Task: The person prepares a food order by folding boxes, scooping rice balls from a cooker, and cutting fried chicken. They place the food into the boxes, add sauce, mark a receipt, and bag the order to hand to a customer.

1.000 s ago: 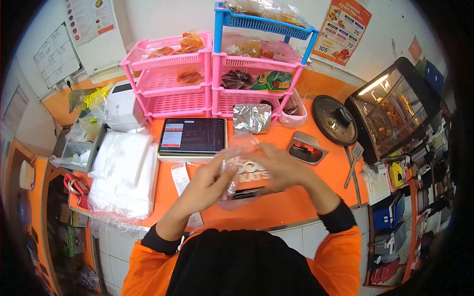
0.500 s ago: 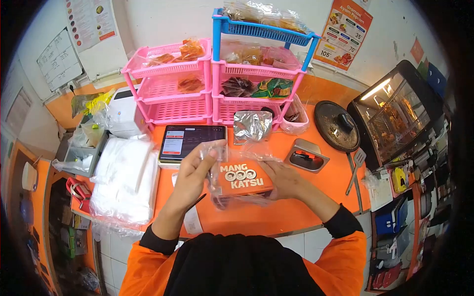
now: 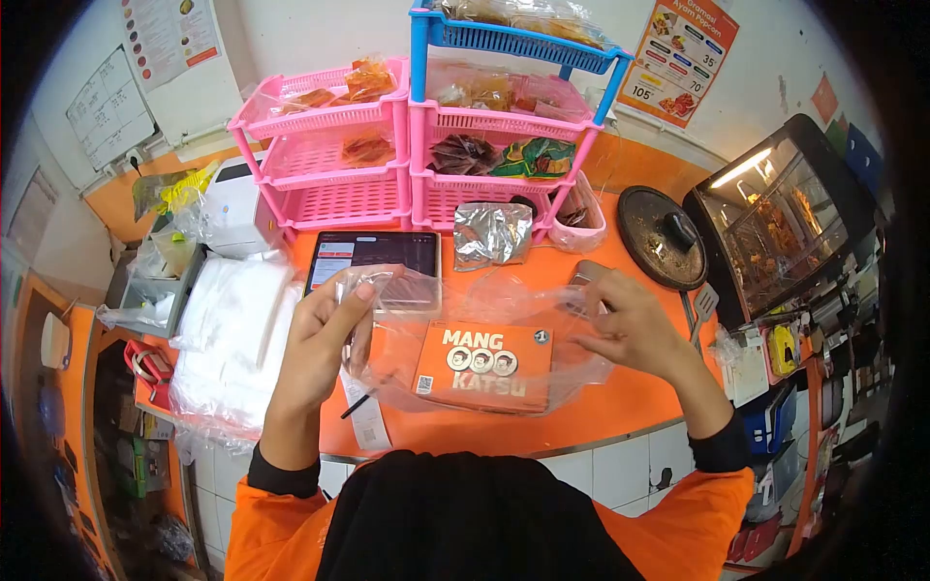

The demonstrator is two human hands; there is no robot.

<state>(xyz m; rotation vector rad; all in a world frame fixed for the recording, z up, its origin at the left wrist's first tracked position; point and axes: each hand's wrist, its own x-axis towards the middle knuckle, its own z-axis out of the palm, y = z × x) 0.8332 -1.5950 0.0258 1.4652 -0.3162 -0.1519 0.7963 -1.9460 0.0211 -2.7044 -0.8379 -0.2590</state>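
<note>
An orange box with "MANG KATSU" printed on it sits inside a clear plastic bag on the orange counter. My left hand pinches the bag's left side near its opening, thumb against the fingers. On the other side, my right hand has its fingers curled at the bag's right edge. Both hands are apart from the box, with the plastic spread between them. Below my left hand a paper receipt and a thin black stick lie on the counter.
Behind the bag are a tablet, a foil packet and pink racks. A stack of white plastic bags lies left. To the right are a round black lid, a spatula and a lit display case.
My hands have moved apart, the left one leftward and the right one off the box to the right. The bag is stretched wider, and the box now shows more of its top.
</note>
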